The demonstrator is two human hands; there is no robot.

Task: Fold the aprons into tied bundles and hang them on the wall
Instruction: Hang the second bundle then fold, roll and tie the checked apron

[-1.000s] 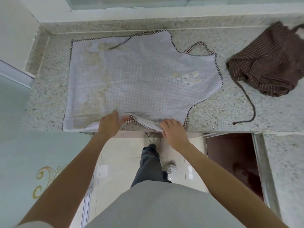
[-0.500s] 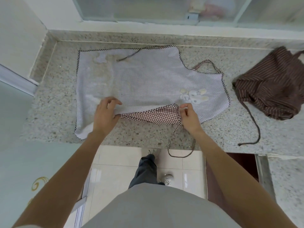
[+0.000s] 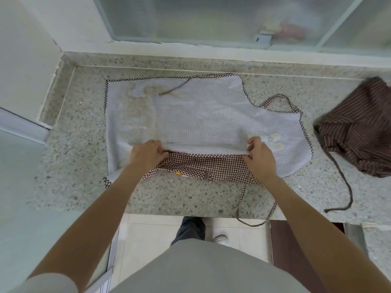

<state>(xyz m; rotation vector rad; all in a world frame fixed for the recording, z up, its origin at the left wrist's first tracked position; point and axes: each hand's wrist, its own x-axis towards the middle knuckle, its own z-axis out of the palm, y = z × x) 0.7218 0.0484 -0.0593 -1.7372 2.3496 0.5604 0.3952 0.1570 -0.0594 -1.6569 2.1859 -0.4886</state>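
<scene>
The pale checked apron (image 3: 203, 115) lies flat in the middle of the speckled counter (image 3: 80, 182), its long side running left to right and its neck loop (image 3: 279, 100) pointing to the right end. Its near edge is folded up, showing the brown checked side (image 3: 207, 166). The left hand (image 3: 146, 155) and right hand (image 3: 261, 159) each pinch that fold in a tight grip. One tie (image 3: 241, 199) hangs over the front edge. A brown striped apron (image 3: 357, 127) sits bunched at the right end.
</scene>
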